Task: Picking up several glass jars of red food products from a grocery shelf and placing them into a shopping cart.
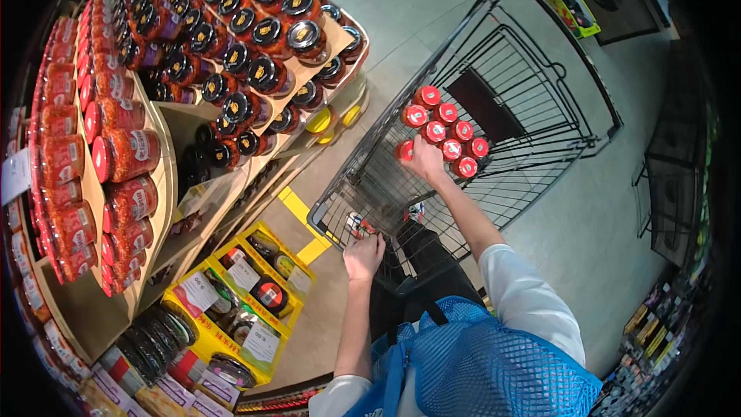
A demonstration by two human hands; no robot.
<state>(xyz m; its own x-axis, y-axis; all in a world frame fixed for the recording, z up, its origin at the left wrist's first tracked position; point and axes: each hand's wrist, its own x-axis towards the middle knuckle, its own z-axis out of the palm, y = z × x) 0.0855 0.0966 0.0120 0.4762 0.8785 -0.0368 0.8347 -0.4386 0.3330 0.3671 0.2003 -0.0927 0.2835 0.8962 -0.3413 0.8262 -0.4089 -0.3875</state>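
Observation:
A wire shopping cart (529, 208) stands before me, with several red-lidded jars (451, 149) grouped upright inside it. My right hand (425, 159) reaches down into the basket, its fingers around another red-lidded jar (403, 150) at the left of the group. That jar's body is mostly hidden by the hand and the view from above. At the near left end of the cart, my left hand (365, 256) is curled on the wire rim and holds it. A dark panel (485, 105) is fixed across the cart's wires beyond the jars.
Wooden display shelves (165, 168) on the left carry black-lidded jars (267, 32) and red-labelled jars (134, 153). A yellow display box (255, 307) of packaged goods with price cards stands at lower left. A yellow-green boxed item (570, 8) lies past the cart's far end.

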